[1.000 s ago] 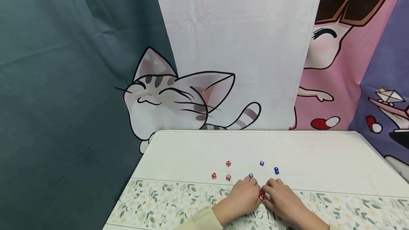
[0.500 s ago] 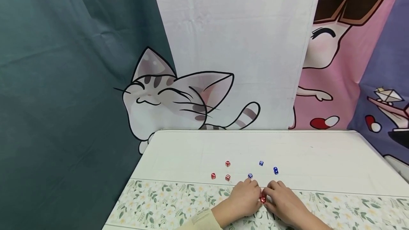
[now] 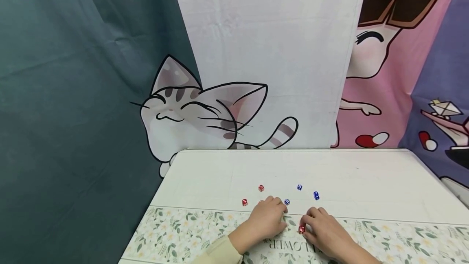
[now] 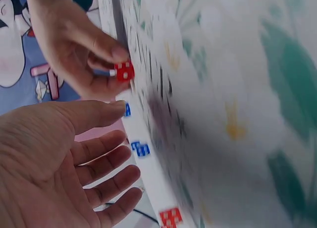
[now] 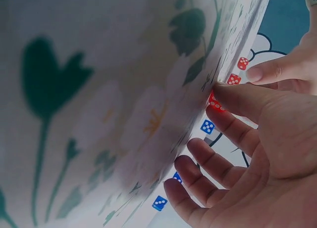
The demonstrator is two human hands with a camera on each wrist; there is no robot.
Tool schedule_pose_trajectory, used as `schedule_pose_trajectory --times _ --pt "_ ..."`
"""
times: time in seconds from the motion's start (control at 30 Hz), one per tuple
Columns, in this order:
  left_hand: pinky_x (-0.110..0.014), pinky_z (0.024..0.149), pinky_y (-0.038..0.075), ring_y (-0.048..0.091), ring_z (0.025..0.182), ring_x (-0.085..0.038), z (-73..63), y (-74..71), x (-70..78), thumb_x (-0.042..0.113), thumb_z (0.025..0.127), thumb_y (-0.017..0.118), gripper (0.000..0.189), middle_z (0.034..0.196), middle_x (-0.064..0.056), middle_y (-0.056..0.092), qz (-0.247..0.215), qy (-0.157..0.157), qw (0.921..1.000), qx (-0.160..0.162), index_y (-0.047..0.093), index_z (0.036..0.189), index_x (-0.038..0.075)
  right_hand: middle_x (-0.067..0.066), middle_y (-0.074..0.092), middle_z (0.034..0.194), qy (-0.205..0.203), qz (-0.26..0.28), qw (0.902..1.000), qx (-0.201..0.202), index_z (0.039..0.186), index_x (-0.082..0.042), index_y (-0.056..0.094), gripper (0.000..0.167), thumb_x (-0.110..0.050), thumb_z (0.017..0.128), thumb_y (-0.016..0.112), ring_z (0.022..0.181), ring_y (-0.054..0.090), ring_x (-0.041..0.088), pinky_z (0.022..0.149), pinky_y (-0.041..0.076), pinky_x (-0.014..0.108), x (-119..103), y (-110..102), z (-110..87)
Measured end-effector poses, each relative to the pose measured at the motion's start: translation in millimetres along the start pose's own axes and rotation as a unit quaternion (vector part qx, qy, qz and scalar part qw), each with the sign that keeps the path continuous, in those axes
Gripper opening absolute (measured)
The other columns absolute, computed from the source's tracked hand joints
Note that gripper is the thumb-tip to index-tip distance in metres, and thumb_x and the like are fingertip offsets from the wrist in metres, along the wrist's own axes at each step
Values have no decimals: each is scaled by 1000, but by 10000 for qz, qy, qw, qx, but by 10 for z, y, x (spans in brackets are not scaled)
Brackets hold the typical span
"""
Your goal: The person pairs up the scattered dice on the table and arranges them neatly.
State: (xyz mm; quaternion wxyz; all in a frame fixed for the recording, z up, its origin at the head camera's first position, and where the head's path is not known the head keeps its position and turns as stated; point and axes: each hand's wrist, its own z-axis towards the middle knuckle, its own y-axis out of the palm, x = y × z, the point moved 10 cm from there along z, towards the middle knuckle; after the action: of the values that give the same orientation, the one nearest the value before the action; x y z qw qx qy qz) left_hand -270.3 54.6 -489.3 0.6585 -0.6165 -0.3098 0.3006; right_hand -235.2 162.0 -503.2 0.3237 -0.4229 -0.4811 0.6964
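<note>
My right hand pinches a red die between thumb and index finger, low over the floral-printed strip of the table. In the right wrist view the same red die shows white dots, and the other fingers are spread loosely. My left hand is a little to the left, its fingers stretched forward near the blue die. The left wrist view shows this left hand with relaxed fingers and nothing between them. In the head view it covers most of a red die behind its knuckles.
Farther back are two red dice, one at the left and one behind. To the right lie a blue die and blue dice close together. A cartoon-printed curtain hangs behind the white table.
My left hand has drawn away from the right hand and the red die, moving left and forward until it hides most of another red die. The right hand keeps its pinch, almost still.
</note>
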Motion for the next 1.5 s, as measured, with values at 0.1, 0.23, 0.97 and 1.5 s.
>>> schedule_pose_trajectory --times 0.1,0.23,0.97,1.5 --pt "-27 81 48 55 95 -8 -22 -51 -103 37 84 80 30 104 10 63 -96 -68 9999 79 73 109 22 -16 50 93 31 -24 10000 27 85 -37 62 23 -27 83 82 83 42 7 68 39 31 -4 -13 -4" --pt "-29 84 49 58 101 -11 -48 -111 -237 36 85 81 32 108 7 65 -94 -114 9996 247 73 111 20 -16 50 94 100 -16 9999 -21 85 -38 62 23 -27 83 82 83 42 8 68 39 32 -3 -11 -5" --pt "-36 90 47 56 105 -14 -107 -55 -809 31 87 78 29 114 5 64 -569 -410 9975 98 72 113 20 -15 50 96 -67 -43 9999 -102 88 -38 62 21 -29 86 80 82 40 7 67 39 31 -32 -2 -2" --pt "-35 92 43 55 107 -11 -74 111 -966 32 90 77 22 117 10 64 -1021 -438 9938 -43 73 110 25 -15 50 97 48 -67 9999 -146 88 -38 62 20 -28 86 79 83 40 7 69 40 31 -17 14 -14"
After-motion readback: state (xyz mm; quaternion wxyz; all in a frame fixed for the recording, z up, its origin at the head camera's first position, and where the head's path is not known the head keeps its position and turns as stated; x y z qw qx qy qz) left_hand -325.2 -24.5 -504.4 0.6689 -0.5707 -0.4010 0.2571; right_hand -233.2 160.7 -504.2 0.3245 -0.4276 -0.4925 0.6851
